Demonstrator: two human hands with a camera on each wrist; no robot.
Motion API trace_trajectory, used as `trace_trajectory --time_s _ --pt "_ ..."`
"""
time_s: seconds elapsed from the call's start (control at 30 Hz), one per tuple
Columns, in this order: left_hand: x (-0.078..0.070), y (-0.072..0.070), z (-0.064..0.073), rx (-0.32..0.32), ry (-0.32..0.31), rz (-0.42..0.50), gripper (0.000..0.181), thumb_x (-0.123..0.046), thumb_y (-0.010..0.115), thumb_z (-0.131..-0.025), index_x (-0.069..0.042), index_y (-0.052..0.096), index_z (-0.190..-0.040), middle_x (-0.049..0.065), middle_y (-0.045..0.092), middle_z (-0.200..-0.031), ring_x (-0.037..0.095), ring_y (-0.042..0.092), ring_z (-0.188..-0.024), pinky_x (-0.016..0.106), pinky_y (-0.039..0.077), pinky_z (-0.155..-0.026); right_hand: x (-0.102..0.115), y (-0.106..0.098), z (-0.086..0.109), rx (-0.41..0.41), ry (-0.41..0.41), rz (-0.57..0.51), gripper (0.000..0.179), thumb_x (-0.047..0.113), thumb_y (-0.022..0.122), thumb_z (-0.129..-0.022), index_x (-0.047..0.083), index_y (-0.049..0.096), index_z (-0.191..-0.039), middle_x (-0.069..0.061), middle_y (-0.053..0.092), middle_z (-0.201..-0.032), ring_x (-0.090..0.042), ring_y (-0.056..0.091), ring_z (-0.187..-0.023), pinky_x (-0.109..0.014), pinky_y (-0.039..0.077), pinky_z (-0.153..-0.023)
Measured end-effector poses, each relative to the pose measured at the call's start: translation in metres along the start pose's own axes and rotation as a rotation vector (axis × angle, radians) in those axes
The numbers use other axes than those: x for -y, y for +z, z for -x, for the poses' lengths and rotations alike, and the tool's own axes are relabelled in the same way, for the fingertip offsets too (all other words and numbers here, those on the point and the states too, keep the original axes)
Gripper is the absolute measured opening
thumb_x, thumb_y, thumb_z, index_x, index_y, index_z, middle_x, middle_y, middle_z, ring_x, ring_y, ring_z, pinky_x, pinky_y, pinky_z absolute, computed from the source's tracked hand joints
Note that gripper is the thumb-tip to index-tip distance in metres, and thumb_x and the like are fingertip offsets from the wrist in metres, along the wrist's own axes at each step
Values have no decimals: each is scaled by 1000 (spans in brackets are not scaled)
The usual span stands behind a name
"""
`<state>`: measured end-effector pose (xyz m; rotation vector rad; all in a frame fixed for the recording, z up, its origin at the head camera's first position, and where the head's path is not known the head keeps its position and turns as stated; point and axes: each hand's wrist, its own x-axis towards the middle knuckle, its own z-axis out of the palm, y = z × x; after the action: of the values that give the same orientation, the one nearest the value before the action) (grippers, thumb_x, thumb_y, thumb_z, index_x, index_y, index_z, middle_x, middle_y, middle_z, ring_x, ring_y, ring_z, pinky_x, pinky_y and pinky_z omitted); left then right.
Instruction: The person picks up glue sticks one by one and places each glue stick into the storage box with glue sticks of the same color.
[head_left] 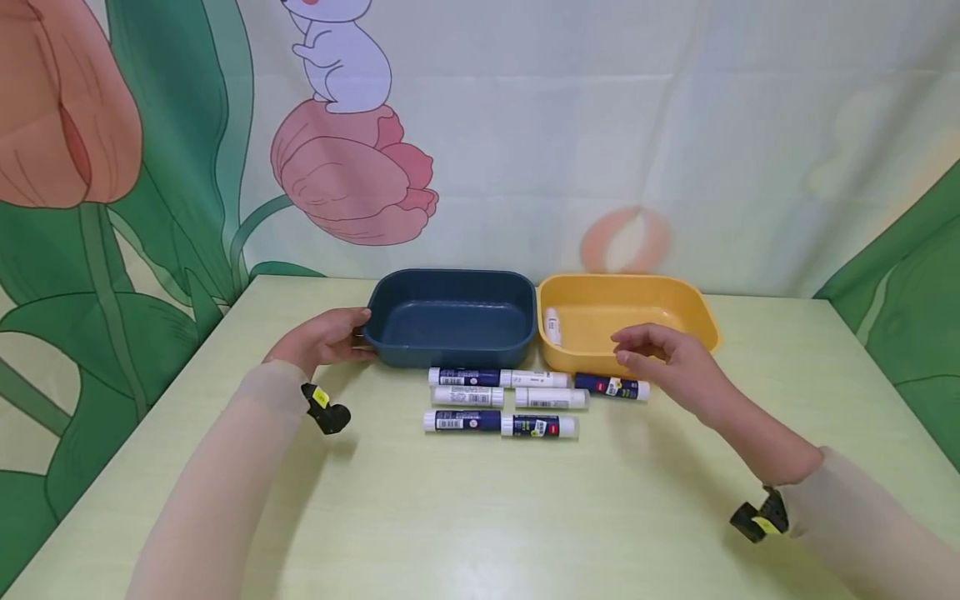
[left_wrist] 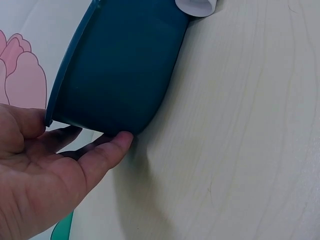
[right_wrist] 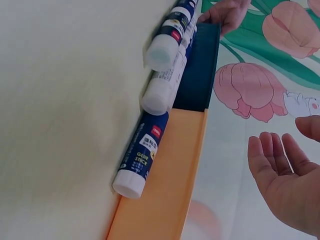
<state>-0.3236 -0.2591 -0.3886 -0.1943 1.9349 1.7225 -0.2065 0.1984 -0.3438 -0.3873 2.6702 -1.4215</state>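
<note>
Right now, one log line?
left hand: holds blue tray; right hand: holds nothing, near yellow tray; in yellow tray: white glue stick; on table: seven glue sticks

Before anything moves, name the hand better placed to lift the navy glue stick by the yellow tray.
Likely right: the right hand is empty and near the navy glue stick; the left hand grips the blue tray.

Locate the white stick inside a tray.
In the head view, the white stick lies inside the yellow tray, at its left end nearest the blue tray.
</note>
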Motion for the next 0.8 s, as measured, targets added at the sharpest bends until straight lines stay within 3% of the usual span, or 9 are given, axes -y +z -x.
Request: trace_trajectory --time_s 0.13,0.27,0.43,0.63,0.8 --pt "0 0 0 -6 -4 2 55 -23 15 -114 -3 7 -164 25 21 -164 30 36 -140 54 26 -128 -2 8 9 2 -29 65 34 19 66 -101 1 65 -130 -19 68 -128 -25 65 -109 -18 58 -88" --pt "0 1 -1 0 -3 4 55 -23 15 -114 -4 7 -164 25 20 -165 31 35 -141 54 25 -128 -4 16 16 21 -75 78 33 14 69 -98 -1 67 -127 -19 70 -123 -26 66 -109 -30 62 -93" --pt "-1 1 1 -6 -7 14 55 -24 15 -114 -4 5 -165 25 18 -165 31 33 -143 54 24 -128 -4 26 23 42 -181 119 30 8 72 -95 -1 69 -124 -18 72 -118 -27 66 -104 -29 62 -88" --pt "-1 2 0 -3 -11 19 56 -24 15 -114 -4 4 -165 26 13 -168 35 26 -150 54 24 -128 -7 39 25 72 -304 269 30 7 74 -93 2 71 -122 -14 74 -119 -32 68 -105 -40 63 -87" --pt "-1 2 1 -2 -14 26 56 -24 16 -114 -4 4 -165 25 13 -169 35 26 -150 55 23 -128 -10 51 21 131 -333 402 35 11 76 -92 6 70 -126 -9 73 -120 -28 67 -107 -43 60 -91"
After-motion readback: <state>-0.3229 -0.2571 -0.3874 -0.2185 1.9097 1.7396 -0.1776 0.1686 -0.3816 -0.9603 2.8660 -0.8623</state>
